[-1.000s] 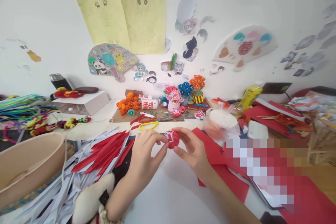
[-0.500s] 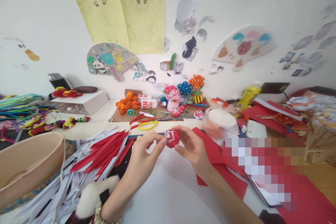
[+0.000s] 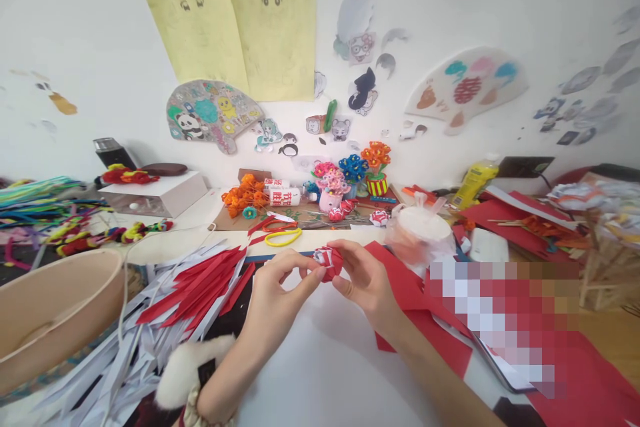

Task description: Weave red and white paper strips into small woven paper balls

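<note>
Both my hands meet over the white table top [image 3: 320, 360] on a small red and white woven paper ball [image 3: 327, 261]. My left hand [image 3: 277, 297] pinches its left side between thumb and forefinger. My right hand [image 3: 364, 280] grips its right side with curled fingers. A heap of red and white paper strips [image 3: 195, 287] lies just left of my left hand. Red paper sheets [image 3: 415, 300] lie under and to the right of my right wrist.
A beige bowl [image 3: 50, 313] sits at the far left. Behind the hands lie scissors with red and yellow handles [image 3: 280, 232], glue bottles [image 3: 285, 197], paper flower pots [image 3: 353, 180], more woven balls [image 3: 380, 217] and a bagged white cup [image 3: 417, 230]. Pipe cleaners [image 3: 45, 213] fill the left.
The hands stay on the ball and have turned it slightly. My left forearm has shifted a little to the right.
</note>
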### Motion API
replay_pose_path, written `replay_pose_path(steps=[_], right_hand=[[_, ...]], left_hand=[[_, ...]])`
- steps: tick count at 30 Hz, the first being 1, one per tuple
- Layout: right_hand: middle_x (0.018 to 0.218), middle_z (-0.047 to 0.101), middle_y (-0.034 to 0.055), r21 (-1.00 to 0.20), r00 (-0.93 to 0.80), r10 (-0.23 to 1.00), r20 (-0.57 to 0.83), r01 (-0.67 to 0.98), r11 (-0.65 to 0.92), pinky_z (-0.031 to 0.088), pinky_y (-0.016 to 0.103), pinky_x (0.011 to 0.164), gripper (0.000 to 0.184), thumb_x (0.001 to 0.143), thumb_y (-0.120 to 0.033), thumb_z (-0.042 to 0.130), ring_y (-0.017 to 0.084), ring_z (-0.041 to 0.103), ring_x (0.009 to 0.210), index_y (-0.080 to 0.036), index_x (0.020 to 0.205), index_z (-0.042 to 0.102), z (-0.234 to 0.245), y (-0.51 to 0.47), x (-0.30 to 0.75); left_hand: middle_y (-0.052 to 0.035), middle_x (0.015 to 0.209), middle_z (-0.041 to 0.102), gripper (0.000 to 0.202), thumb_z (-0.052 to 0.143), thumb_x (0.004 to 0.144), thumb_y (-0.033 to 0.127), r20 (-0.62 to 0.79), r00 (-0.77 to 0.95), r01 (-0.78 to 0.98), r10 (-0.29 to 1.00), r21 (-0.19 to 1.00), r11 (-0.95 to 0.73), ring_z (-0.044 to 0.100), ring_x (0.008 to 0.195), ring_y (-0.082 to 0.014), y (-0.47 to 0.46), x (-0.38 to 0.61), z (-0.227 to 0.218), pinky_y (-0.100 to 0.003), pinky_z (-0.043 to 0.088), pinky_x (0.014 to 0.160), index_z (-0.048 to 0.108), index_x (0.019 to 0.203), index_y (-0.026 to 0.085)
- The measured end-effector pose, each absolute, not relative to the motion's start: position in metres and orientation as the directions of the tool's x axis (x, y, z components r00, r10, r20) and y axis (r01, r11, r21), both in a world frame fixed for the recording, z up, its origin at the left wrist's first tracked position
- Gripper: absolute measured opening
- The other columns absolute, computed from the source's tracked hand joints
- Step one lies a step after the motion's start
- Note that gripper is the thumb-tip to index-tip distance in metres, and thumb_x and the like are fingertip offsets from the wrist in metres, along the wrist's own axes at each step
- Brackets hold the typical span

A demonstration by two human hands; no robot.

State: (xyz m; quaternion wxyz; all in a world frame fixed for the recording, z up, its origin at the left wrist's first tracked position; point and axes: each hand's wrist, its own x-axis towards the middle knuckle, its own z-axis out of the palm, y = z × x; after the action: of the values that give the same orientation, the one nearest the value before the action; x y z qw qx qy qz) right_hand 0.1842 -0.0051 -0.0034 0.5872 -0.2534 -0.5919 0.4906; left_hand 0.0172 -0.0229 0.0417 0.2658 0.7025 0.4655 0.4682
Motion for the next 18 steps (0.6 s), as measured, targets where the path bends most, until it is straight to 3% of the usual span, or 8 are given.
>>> replay_pose_path(steps=[18], right_hand=[[0.11, 0.064, 0.0051, -0.879, -0.176, 0.894, 0.412, -0.338, 0.338, 0.049, 0.039, 0.097, 0.04, 0.075, -0.031, 0.076, 0.022, 0.06, 0.108, -0.027, 0.112, 0.061, -0.0011, -0.0062, 0.1834]], left_hand=[[0.0001, 0.076, 0.064, 0.015, 0.058, 0.089, 0.029, 0.558, 0.157, 0.552, 0.815, 0.634, -0.541, 0.055, 0.073, -0.0154, -0.0259, 0.0178, 0.0413, -0.03, 0.04, 0.069, 0.062, 0.078, 0.021]])
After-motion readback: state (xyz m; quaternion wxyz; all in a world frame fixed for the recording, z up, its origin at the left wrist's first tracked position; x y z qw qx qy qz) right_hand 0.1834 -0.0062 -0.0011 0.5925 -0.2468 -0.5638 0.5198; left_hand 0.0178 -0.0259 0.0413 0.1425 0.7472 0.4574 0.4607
